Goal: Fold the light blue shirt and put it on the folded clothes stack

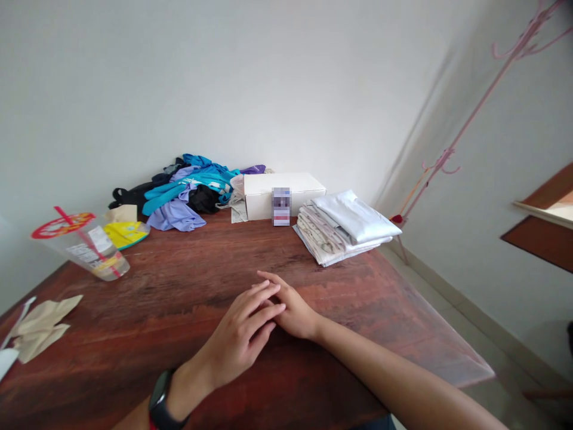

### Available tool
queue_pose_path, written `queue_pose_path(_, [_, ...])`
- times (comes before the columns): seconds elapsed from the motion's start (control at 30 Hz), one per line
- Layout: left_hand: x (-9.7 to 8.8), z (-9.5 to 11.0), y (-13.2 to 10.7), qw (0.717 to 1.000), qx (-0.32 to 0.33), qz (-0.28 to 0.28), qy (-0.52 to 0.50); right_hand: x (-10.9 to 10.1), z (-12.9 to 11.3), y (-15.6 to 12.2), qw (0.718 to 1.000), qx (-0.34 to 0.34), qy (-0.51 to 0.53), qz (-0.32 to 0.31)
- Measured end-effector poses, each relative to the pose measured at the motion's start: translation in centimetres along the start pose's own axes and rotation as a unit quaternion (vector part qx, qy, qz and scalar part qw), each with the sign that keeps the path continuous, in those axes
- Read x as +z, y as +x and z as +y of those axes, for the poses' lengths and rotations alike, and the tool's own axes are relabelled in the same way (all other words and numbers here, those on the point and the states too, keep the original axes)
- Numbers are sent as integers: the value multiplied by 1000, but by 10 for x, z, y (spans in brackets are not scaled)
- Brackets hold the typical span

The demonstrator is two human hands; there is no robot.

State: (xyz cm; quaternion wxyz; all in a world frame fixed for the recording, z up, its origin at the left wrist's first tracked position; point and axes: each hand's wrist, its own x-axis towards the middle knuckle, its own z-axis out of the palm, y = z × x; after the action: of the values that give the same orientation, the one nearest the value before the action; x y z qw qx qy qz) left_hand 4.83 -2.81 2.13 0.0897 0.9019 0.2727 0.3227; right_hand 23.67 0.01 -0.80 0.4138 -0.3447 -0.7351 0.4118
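My left hand [242, 331] rests over the fingers of my right hand [298, 310], above the dark wooden table [170, 310]. The left fingers are stretched out and slightly apart, with nothing in them. On the right hand, one finger points out past the left fingertips; the others are partly hidden underneath. A black smart band [163, 400] circles my left wrist. Beyond my right hand lies a stack of folded white clothes [349, 227], the nearest thing to it.
At the back are a white box [259, 203] with a small blurred card [282, 209] in front, and a heap of clothes [188, 185]. To the left stand a plastic cup [85, 245], a yellow packet [125, 234] and crumpled napkins [45, 325]. A pink coat stand [483, 98] leans at right.
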Motion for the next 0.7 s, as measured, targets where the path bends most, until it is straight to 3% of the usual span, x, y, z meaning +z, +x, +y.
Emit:
queue_pose_path(0.17, [1,-9,-2,1000,-2,-2,-1,1,2,1,999,3,-50,4])
queue_pose_path(0.27, [5,-12,-4,1000,3,-11,21,6,4,0,988,-20,-151,-36])
queue_pose_path(0.4, [8,-8,-2,992,52,-98,58,15,9,-7,928,-67,-347,-118])
queue_pose_path(0.47, [9,-3,-1,986,64,-139,58,16,11,-11,905,-75,-394,-144])
queue_pose_path(0.7, [14,8,-1,980,86,-168,58,16,24,-12,912,-107,-369,-142])
